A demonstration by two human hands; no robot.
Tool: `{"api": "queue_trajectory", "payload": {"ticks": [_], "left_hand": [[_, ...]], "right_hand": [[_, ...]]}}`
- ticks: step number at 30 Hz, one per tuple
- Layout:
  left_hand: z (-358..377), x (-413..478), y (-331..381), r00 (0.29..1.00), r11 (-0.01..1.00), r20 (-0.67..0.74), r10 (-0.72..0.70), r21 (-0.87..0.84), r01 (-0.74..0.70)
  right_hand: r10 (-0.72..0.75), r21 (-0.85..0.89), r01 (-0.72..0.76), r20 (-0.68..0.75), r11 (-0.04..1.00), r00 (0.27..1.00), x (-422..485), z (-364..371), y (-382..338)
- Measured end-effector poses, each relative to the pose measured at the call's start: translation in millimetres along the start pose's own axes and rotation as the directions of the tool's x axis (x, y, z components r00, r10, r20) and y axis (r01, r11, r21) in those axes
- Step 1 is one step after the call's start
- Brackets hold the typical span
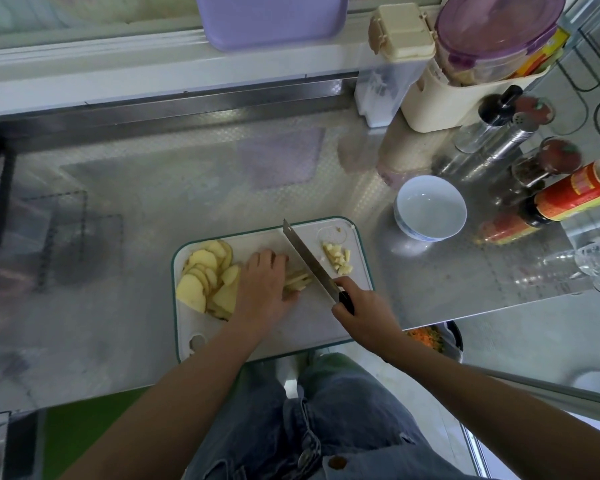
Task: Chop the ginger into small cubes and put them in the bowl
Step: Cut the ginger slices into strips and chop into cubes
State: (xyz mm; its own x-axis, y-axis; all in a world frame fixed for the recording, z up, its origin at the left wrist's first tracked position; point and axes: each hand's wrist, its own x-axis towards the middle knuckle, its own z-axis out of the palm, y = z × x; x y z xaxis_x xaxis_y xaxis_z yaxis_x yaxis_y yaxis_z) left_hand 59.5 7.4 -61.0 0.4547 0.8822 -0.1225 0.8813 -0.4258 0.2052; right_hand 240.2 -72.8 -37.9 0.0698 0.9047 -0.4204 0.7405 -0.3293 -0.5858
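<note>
The person is working at a white cutting board (302, 323) with a teal rim, which is lying on a steel counter (118, 188). The left hand (265, 285) is resting on the middle of the board, its fingers bent down over a small bundle of ginger strips (297, 282) and pinning them in place. The right hand (361, 310) is gripping the dark handle of a knife (309, 259) over the board's near right part, with the blade running diagonally toward the board's far edge, just right of the strips. A pile of ginger slices (205, 275) is lying on the left side of the board, touching the left hand. A little heap of ginger cubes (338, 259) is sitting near the board's far right corner, on the far side of the blade from the strips. A white bowl (426, 206) is standing upright on the counter just beyond that same corner, apart from the board, and a bottle with a red label (575, 195) is lying farther right of the board.
</note>
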Motion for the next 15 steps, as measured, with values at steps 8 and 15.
{"api": "queue_trajectory", "payload": {"ticks": [8,15], "left_hand": [[3.9,-2.0,5.2,0.999,0.993,0.004,-0.036,-0.114,0.036],[2.5,-10.8,1.7,1.000,0.992,0.000,-0.031,-0.120,0.031]], "right_hand": [[-0.024,-0.095,0.020,-0.045,0.995,0.999,3.5,-11.0,-8.2],[-0.067,-0.155,0.054,-0.081,0.986,0.994,-0.3,-18.8,-19.4]]}}
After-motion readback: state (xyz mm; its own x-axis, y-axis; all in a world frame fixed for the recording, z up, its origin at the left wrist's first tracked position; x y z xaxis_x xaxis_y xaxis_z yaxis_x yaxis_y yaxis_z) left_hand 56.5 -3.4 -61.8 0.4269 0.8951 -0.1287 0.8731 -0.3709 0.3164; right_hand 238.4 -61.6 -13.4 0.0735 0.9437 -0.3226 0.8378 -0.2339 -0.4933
